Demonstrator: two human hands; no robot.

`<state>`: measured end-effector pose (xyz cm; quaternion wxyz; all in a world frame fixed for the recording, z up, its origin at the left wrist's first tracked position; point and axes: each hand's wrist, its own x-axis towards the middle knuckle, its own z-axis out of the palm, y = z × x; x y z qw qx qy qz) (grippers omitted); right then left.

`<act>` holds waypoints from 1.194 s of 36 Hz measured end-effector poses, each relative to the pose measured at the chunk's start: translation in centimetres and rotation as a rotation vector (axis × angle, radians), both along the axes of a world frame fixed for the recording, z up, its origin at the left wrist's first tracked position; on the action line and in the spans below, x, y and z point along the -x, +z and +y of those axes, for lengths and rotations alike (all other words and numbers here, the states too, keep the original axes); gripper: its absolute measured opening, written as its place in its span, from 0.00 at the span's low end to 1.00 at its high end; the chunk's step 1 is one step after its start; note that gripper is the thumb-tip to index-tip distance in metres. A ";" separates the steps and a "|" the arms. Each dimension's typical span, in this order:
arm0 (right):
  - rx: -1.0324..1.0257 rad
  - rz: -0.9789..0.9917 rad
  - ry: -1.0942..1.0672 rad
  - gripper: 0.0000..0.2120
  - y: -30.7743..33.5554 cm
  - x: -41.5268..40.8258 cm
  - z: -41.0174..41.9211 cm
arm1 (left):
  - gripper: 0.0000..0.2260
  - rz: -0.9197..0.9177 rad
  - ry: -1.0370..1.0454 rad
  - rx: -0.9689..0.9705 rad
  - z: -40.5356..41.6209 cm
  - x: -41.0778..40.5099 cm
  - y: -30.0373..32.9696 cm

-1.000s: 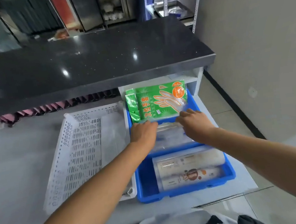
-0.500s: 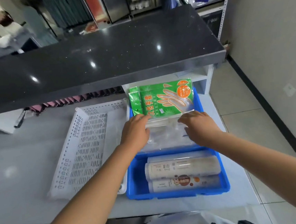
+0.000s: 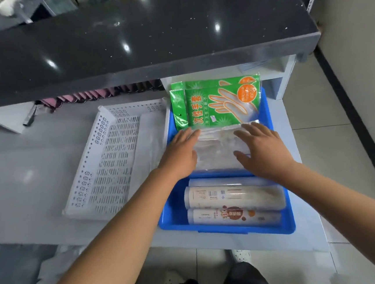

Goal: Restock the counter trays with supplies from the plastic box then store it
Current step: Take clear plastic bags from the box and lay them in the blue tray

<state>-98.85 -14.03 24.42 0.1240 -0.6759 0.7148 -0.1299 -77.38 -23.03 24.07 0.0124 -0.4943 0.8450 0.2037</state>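
A blue tray (image 3: pixel 174 214) sits on the low white counter. At its far end lie green packs of disposable gloves (image 3: pixel 217 103). In its middle is a stack of clear plastic bags (image 3: pixel 217 149). My left hand (image 3: pixel 179 155) lies flat on the stack's left edge, fingers straight. My right hand (image 3: pixel 263 150) lies flat on its right side, fingers spread. Two rolls of plastic wrap (image 3: pixel 233 198) lie at the tray's near end.
A white perforated tray (image 3: pixel 106 170) stands left of the blue one, with a clear sheet at its right side. A black counter top (image 3: pixel 138 41) overhangs the far side. The counter ends at the right, with tiled floor (image 3: pixel 333 146) and a wall beyond.
Both hands went from curled at the bags' far edge to flat on top of the stack. The camera tilted down and closer.
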 end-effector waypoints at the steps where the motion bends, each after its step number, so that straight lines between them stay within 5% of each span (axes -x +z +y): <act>1: -0.013 0.002 -0.002 0.26 0.4 -0.4 0.1 | 0.28 0.030 0.008 -0.016 0.3 -0.1 0.6; 7: 0.008 -0.085 0.058 0.27 4.5 -5.7 1.5 | 0.29 0.323 0.132 -0.007 4.7 -5.3 4.5; 11: 0.017 -0.192 0.144 0.25 7.3 -12.8 3.5 | 0.31 0.358 0.257 0.005 11.0 -14.2 5.6; 19: -0.020 -0.435 0.379 0.25 6.5 -31.6 10.6 | 0.34 0.371 0.846 -0.050 26.7 -33.8 0.5; 22: -0.220 -0.360 0.494 0.27 3.1 -37.8 13.2 | 0.42 0.326 1.025 -0.134 32.1 -39.0 -2.2; 26: -0.461 -0.204 0.660 0.33 0.1 -44.1 15.8 | 0.36 0.367 1.122 -0.202 38.0 -44.1 -3.4; 35: -0.503 -0.104 0.864 0.27 -0.1 -54.1 15.5 | 0.35 0.386 1.409 -0.344 45.3 -50.5 -5.8; 43: -0.607 -0.043 0.971 0.26 -1.4 -62.4 11.2 | 0.35 0.484 1.484 -0.458 43.6 -54.5 -6.4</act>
